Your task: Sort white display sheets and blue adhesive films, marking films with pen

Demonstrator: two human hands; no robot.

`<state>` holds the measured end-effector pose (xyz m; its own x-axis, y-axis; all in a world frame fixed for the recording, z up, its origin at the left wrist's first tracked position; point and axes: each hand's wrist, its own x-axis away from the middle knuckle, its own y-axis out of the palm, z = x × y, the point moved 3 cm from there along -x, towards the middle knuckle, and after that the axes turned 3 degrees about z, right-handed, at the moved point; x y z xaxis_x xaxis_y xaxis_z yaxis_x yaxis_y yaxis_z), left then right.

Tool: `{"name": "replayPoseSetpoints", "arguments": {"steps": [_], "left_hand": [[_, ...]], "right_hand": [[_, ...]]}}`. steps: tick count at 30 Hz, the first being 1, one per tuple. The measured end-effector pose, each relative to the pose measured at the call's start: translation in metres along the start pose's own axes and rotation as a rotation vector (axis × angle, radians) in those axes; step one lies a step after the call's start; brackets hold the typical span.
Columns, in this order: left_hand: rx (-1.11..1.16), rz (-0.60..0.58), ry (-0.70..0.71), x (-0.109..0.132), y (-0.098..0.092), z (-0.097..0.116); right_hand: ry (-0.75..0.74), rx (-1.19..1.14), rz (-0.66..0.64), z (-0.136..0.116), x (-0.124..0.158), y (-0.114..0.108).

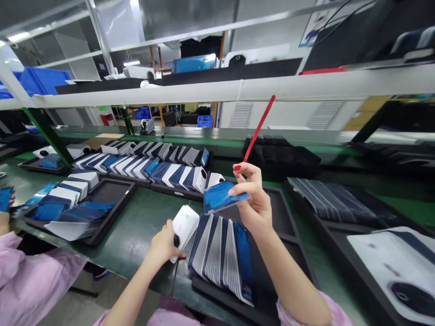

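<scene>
My left hand (163, 244) is closed around a small stack of white phone back covers (186, 222) with a dark round camera ring, low over the green bench. Raised over the tray, my right hand (253, 197) pinches a flat panel with blue film (220, 197) between thumb and fingers. Just above its index finger is a thin red strip (260, 127), slanting up to the shelf edge; whether the finger holds it, I cannot tell. Below, a black tray (282, 217) carries a row of upright grey and dark-blue panels (217, 249), with blue-filmed ones at its right end.
Trays of upright white and blue covers (146, 167) line the back. Another black tray (122, 190) stands left, near a co-worker's pink sleeve (30, 280). To the right lie more covers (394, 267) in a black tray. A white shelf beam (204, 90) crosses above the bench.
</scene>
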<state>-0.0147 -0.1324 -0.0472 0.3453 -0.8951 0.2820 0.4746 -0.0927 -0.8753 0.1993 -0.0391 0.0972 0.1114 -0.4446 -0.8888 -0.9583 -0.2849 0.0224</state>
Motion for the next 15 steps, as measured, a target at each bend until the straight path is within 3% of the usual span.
{"name": "replayPoseSetpoints", "arguments": {"steps": [8, 15], "left_hand": [[0.4, -0.053, 0.102, 0.016, 0.001, -0.025], [0.5, -0.161, 0.296, 0.029, 0.011, -0.028]], "right_hand": [[-0.088, -0.031, 0.021, -0.03, -0.004, -0.005], [-0.046, 0.022, 0.077, -0.03, -0.003, -0.01]]}}
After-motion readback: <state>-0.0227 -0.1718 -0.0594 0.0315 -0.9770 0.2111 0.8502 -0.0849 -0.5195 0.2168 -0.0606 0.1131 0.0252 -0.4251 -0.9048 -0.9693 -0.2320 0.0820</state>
